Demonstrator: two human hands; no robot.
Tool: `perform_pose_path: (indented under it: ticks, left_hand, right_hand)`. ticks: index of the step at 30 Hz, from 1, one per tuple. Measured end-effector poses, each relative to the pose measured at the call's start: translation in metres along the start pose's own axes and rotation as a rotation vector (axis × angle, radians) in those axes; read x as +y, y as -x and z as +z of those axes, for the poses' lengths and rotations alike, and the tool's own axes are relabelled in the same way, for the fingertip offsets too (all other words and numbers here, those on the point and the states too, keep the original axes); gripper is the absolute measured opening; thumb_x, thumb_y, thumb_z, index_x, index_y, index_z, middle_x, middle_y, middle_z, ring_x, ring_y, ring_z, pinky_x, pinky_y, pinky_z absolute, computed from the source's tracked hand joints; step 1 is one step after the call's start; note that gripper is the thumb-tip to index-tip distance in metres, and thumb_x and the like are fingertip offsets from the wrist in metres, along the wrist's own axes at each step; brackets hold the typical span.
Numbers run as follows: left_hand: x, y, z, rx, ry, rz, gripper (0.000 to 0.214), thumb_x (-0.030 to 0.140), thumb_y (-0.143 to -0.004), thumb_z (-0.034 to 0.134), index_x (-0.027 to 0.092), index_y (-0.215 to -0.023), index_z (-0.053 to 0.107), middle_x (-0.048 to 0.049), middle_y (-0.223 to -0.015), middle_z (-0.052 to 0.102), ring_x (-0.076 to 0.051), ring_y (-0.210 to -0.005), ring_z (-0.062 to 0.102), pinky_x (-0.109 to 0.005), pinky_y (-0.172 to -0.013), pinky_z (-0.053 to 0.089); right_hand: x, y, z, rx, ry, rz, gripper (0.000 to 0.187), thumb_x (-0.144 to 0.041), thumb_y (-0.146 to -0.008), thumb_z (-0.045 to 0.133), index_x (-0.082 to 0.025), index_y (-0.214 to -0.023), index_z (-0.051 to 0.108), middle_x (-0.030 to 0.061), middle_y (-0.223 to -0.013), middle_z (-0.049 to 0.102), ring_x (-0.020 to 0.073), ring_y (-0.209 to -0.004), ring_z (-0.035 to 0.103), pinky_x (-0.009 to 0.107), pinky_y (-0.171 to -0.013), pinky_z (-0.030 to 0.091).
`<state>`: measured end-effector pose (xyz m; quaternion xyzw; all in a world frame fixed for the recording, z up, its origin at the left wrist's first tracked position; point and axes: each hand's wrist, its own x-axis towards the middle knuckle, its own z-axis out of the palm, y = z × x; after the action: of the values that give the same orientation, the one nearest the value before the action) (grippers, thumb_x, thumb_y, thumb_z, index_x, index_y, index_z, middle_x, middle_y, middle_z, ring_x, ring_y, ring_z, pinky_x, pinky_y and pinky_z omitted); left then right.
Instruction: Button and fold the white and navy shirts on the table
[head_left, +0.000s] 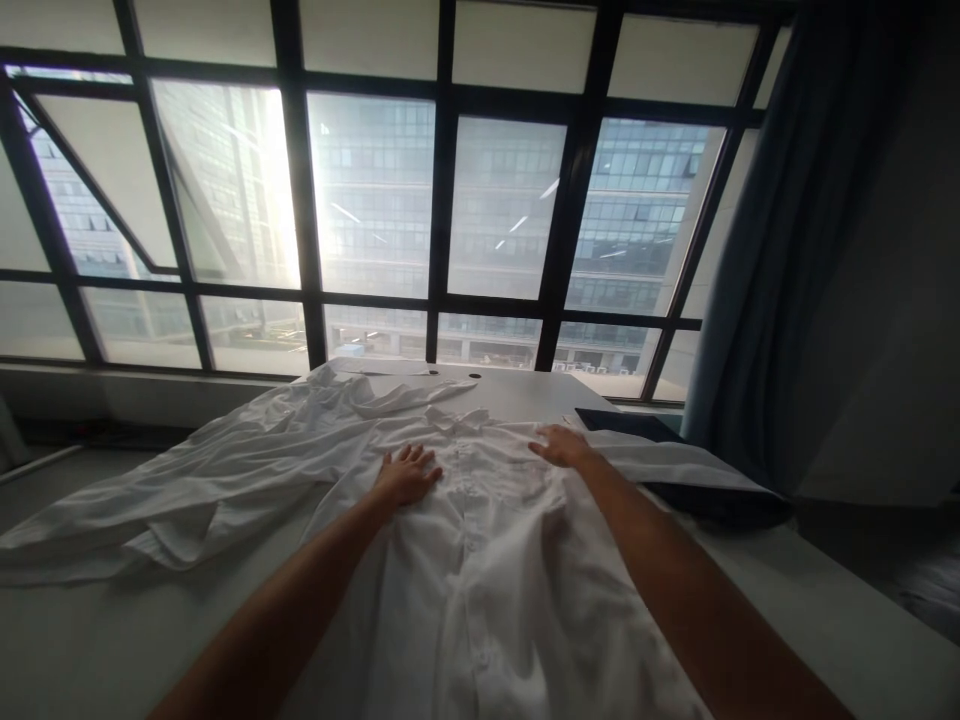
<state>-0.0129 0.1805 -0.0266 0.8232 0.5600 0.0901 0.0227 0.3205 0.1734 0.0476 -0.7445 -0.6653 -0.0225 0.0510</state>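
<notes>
A white button-up shirt (469,500) lies front side up on a white table (817,590), its collar toward the window and its button placket running down the middle. Wrinkles cross its lower part. On the left of its chest, my left hand (409,474) rests flat with the fingers spread. My right hand (561,446) is at the upper right of the shirt near the shoulder, fingers stretched out and apart, holding nothing that I can see.
More white garments (247,450) lie rumpled along the table's left side. Dark folded cloth (720,505) and a white piece are stacked at the right. Beyond the table stands a large framed window (375,200), with a blue curtain (772,250) at its right.
</notes>
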Motion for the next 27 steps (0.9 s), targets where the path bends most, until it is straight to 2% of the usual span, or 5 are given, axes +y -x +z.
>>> perform_pose_path:
  ticks: [4, 9, 14, 20, 27]
  left_hand:
    - [-0.006, -0.007, 0.001, -0.053, 0.008, 0.021, 0.058, 0.060, -0.098, 0.030, 0.032, -0.148, 0.038, -0.0100, -0.161, 0.025, -0.035, -0.148, 0.018, -0.071, -0.109, 0.013]
    - [-0.009, -0.024, 0.002, -0.039, 0.014, 0.027, 0.057, 0.059, -0.097, 0.034, 0.031, -0.147, 0.042, -0.0119, -0.160, 0.027, -0.038, -0.146, 0.022, -0.071, -0.107, 0.020]
    - [-0.003, -0.034, 0.001, -0.037, 0.021, 0.003, 0.057, 0.057, -0.097, 0.033, 0.030, -0.147, 0.042, -0.0130, -0.160, 0.027, -0.039, -0.146, 0.022, -0.073, -0.106, 0.019]
    - [0.009, -0.003, -0.008, -0.116, 0.027, 0.021, 0.062, 0.060, -0.098, 0.028, 0.032, -0.152, 0.032, -0.0096, -0.163, 0.018, -0.035, -0.149, 0.011, -0.072, -0.109, 0.012]
    - [0.029, 0.013, -0.016, 0.035, -0.008, 0.216, 0.047, 0.024, -0.094, 0.041, 0.027, -0.140, 0.052, -0.0071, -0.153, 0.041, -0.029, -0.140, 0.036, -0.053, -0.112, 0.033]
  right_hand:
    - [-0.036, 0.000, 0.040, -0.228, -0.059, -0.066, 0.075, -0.070, -0.091, 0.036, -0.027, -0.152, 0.033, 0.0109, -0.161, 0.022, 0.0339, -0.147, 0.019, 0.059, -0.114, 0.018]
    - [-0.040, -0.007, 0.057, -0.263, -0.068, -0.009, 0.084, -0.075, -0.090, 0.021, -0.026, -0.157, 0.018, 0.0085, -0.165, 0.006, 0.0338, -0.150, 0.004, 0.062, -0.115, 0.007]
    - [-0.046, -0.008, 0.056, -0.115, 0.032, -0.054, 0.078, -0.068, -0.095, 0.019, -0.020, -0.155, 0.027, 0.0143, -0.161, 0.020, 0.0363, -0.148, 0.014, 0.060, -0.114, 0.008]
    - [-0.057, 0.030, 0.040, -0.144, 0.128, -0.224, 0.056, -0.047, -0.100, 0.029, -0.025, -0.151, 0.037, 0.0120, -0.159, 0.028, 0.0325, -0.145, 0.024, 0.060, -0.113, 0.016]
    - [-0.086, 0.053, 0.012, -0.058, -0.020, -0.333, 0.042, -0.026, -0.086, 0.055, -0.025, -0.126, 0.064, 0.0095, -0.132, 0.062, 0.0253, -0.117, 0.058, 0.035, -0.099, 0.043]
